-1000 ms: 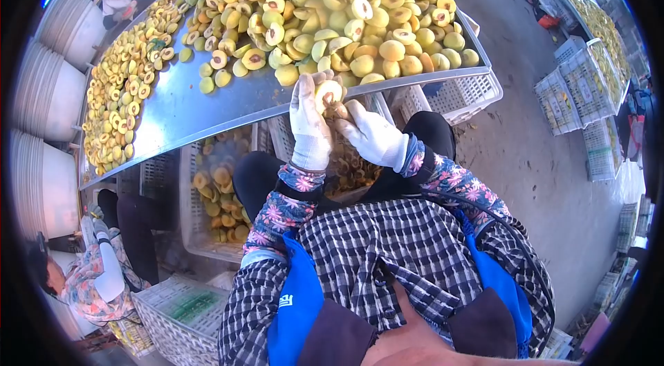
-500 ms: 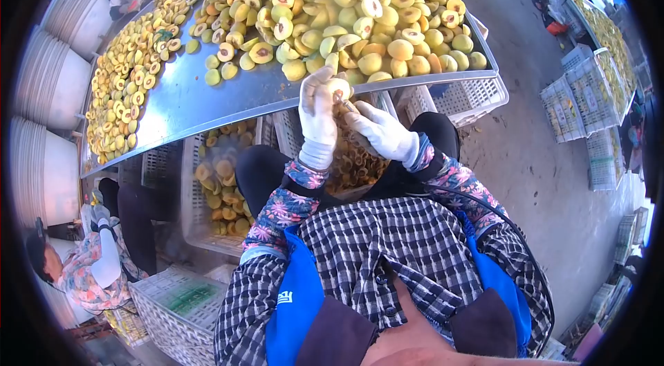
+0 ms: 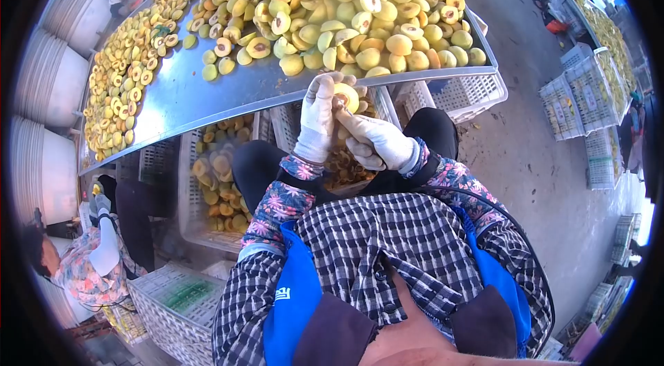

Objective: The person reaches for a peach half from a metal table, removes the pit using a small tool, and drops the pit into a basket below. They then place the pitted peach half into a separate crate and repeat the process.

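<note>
My left hand (image 3: 318,117), in a whitish work glove, grips a yellow apricot-like fruit half (image 3: 347,97) just below the table's front edge. The cut face shows, with a brown centre. My right hand (image 3: 380,140), also gloved, is closed, and its thumb and finger press against the lower side of that fruit half. Whatever the right fingers hold, if anything, is too small to make out. Beyond both hands, a large heap of halved yellow-green fruit (image 3: 332,16) lies on a metal table (image 3: 197,93). Under my hands, a container with brown bits (image 3: 342,164) is partly hidden.
Left of my knees stands a crate of fruit halves (image 3: 225,186). A white crate (image 3: 470,94) sits under the table's right end. Another person (image 3: 97,255) works at lower left. Stacked crates (image 3: 581,103) stand across the floor at right.
The fruit half has turned a little in my left hand. My right hand has rotated at the wrist, its fingers now curled lower. The view has shifted slightly.
</note>
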Demonstrator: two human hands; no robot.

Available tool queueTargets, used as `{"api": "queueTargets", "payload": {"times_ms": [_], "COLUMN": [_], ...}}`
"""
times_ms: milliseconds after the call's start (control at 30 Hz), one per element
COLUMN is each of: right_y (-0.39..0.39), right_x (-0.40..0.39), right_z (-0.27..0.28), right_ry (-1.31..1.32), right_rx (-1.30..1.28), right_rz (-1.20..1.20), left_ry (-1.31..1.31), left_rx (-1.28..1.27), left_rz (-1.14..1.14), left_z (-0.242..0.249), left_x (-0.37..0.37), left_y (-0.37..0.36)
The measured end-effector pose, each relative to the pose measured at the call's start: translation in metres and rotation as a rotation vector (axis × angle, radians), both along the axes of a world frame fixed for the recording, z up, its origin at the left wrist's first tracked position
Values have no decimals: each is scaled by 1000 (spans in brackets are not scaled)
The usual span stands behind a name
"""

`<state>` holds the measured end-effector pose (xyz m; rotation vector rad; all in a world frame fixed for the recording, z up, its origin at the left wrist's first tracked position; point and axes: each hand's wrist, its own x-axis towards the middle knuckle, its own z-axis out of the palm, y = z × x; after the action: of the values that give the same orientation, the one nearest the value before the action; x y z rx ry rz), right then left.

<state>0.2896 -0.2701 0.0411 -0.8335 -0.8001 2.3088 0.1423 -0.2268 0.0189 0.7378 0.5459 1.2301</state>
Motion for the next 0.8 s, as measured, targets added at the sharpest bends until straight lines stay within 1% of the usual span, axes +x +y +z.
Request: {"api": "queueTargets", "payload": {"times_ms": [67, 100, 133, 200, 233, 267, 300, 333, 367, 400, 433, 467, 533, 567, 633, 667, 700, 733, 767, 800], "right_y": [-2, -2, -2, -9, -12, -17, -18, -15, -14, -14, -14, -12, -17, -16, -14, -14, -14, -13, -13, -15], "right_x": [-1, -3, -5, -8, -2, 2, 10, 20, 27, 32, 35, 38, 42, 38, 30, 29, 28, 27, 23, 25], "right_z": [-5, -6, -5, -2, -11, -8, -4, -1, -16, -32, -13, -20, -51, -50, -47, -51, -60, -64, -55, -68], "right_ry": [9, 17, 18, -116, -83, -8, -126, -242, -422, -597, -898, -985, -908, -906, -1027, -1030, -1017, -1006, -1057, -1049], "right_rx": [15, 33, 35, 234, 303, 262, 297, 342, 569, 793, 899, 1018, 1130, 1141, 1045, 1054, 1100, 1148, 1110, 1244], "right_rz": [-13, -18, -8, -68, -52, -74, -17, 40, 89, 134, 324, 449, 311, 313, 427, 425, 413, 399, 442, 377], "left_ry": [-85, -105, -105, -65, -22, 22, 182, 531, 690, 786, 1010, 1481, 2034, 2032, 1752, 1695, 1840, 1847, 1756, 1761], "left_rx": [-103, -158, -155, -99, -47, 6, -2, 261, 247, 71, 55, -57, -164, -166, 81, 130, 239, 270, 478, 533], "left_rz": [148, 167, 177, 229, 324, 420, 512, 596, 608, 692, 714, 658, 699, 711, 589, 522, 484, 463, 498, 519], "left_z": [9, 6, 7, 7, 2, -2, 9, 8, 19, 30, 25, 22, 34, 31, 13, 9, 9, 14, 4, -14], "left_x": [9, 10, 9, 5, -7, -28, -51, -86, -118, -147, -184, -222, -242, -245, -249, -236, -219, -196, -187, -183], "left_y": [-8, -7, -7, -11, -4, 4, 0, -1, -6, -11, -13, -12, -9, 3, 45, 66, 83, 98, 118, 146]}}
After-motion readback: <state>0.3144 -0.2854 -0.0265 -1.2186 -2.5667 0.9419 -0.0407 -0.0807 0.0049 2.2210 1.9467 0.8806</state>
